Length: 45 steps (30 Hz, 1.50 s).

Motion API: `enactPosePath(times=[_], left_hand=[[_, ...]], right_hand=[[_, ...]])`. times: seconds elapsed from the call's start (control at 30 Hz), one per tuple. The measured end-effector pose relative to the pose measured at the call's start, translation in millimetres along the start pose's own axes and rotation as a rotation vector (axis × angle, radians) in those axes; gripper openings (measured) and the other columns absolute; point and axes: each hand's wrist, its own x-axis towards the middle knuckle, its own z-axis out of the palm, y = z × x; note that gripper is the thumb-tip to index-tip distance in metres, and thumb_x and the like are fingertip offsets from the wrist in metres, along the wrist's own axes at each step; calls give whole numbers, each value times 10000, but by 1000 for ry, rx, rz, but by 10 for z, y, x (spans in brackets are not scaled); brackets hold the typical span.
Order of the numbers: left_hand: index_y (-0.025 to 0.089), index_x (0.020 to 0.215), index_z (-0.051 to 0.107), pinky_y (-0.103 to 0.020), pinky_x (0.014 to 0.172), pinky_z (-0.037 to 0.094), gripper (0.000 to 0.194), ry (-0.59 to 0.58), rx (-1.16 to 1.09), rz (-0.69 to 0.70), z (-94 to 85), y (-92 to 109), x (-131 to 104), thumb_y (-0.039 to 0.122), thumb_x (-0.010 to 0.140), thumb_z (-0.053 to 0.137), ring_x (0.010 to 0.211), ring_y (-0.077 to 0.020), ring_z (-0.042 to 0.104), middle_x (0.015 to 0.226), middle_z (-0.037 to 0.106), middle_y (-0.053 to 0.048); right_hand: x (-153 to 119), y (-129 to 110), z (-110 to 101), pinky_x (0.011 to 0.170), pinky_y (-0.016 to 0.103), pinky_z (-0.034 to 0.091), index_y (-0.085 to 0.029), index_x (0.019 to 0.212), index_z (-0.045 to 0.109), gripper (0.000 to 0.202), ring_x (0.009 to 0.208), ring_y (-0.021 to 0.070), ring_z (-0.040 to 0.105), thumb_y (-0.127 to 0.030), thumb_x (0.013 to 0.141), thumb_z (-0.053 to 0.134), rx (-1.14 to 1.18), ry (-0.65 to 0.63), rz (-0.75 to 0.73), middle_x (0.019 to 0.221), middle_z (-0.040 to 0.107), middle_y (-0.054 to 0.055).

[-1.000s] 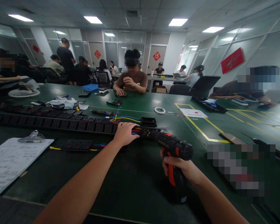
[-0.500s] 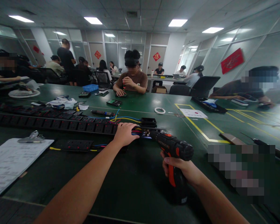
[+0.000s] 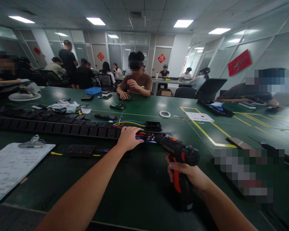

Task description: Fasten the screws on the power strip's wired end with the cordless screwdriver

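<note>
My right hand [image 3: 183,170] is wrapped round the grip of a black and orange power drill [image 3: 179,150], which points left. The drill's nose is at a small terminal part [image 3: 150,137] with coloured wires, at the right end of a long black socket strip [image 3: 74,129]. My left hand [image 3: 130,138] lies over that end of the strip, fingers together, gripping it. Blue and yellow wires [image 3: 132,122] run behind it to a black end piece [image 3: 153,125]. A shorter socket strip [image 3: 74,149] lies in front.
On the green table [image 3: 125,199] are a clipboard [image 3: 16,160] at left, a white ring [image 3: 165,114], a blue basket [image 3: 93,90] and a black tray [image 3: 215,108]. A person [image 3: 135,80] sits opposite, holding a screwdriver.
</note>
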Motion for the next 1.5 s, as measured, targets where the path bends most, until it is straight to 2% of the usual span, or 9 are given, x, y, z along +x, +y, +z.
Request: enactPosePath(times=[0.53, 1.5], left_hand=[[289, 1328, 656, -500, 1153, 289, 557, -10, -8, -9, -13, 19, -7, 533, 839, 762, 1308, -320, 561, 1400, 665, -61], [282, 1323, 657, -500, 1148, 303, 579, 5, 10, 0, 15, -5, 3, 552, 825, 772, 1307, -313, 567, 1407, 664, -63]], right_hand=[[16, 38, 5, 576, 285, 496, -180, 950, 614, 382, 562, 160, 623, -415, 737, 827, 31, 3, -15, 631, 675, -13], [16, 8, 15, 540, 270, 480, -198, 929, 579, 452, 550, 160, 617, -488, 705, 844, 15, -2, 8, 617, 680, -13]])
